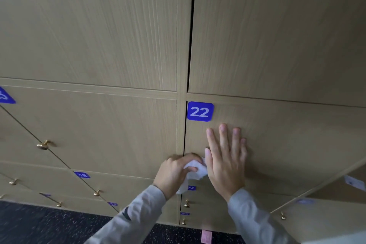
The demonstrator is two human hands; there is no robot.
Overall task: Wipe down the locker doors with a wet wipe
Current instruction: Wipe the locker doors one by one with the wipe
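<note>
Wipe [195,170] sits bunched in the left hand's [174,174] closed grip at locker door 22's [277,144] left edge, beside the right hand [225,160] pressed flat, fingers straight.

A dark speckled floor [49,222] is running along the bottom of the view; a small pink rectangular slip [206,236] is lying on it near the foot of the cabinets; a white rectangular label [354,182] is showing at the far right edge, tilted, its print too blurred to read.
</note>
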